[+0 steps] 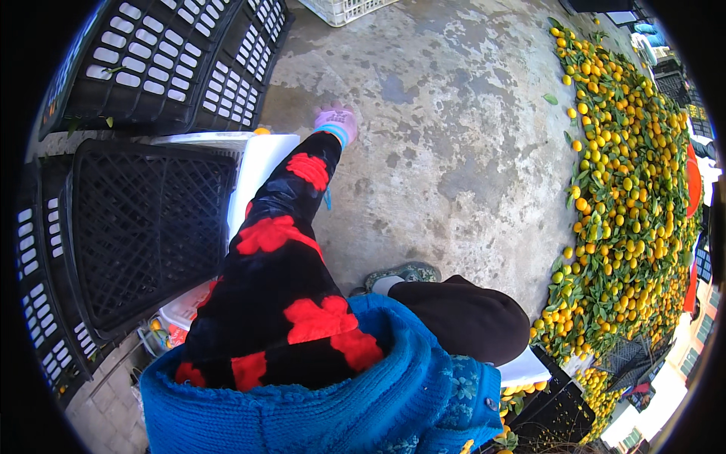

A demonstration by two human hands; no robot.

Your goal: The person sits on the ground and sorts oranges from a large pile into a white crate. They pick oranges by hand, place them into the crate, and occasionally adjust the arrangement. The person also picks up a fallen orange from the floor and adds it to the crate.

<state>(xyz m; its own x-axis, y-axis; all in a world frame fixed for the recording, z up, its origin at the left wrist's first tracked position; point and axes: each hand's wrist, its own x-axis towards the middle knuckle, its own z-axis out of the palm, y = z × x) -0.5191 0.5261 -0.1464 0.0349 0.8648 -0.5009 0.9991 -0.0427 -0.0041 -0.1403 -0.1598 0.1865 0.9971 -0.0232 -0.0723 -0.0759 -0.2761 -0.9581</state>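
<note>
Work area: stained grey concrete floor (454, 144), bending toward the rim of the view. Along the right, a long heap of orange citrus fruit (624, 219), green leaves mixed in. Upper left: black slatted crates (144, 60), side walls showing. Below these, a black mesh-bottomed crate (151, 227), tilted. Foreground: blue knitted vest (302, 416); a black sleeve with red flowers (276, 234) extends from it over the floor. To its right, a dark-trousered knee (469, 321). Between mesh crate and sleeve lies a white container (261, 170), partly hidden by both. At the top edge, part of a white crate (352, 10). Patterned shoe (412, 272) beyond the knee. Left hand (335, 123), in a pale lilac glove, is near the container's far corner; fingers hidden, so opening and any hold cannot be told. Right hand is out of view; grip unknown. Grey marks on the glove: too small to read. Single orange fruit (262, 131) at the container's far edge.
</note>
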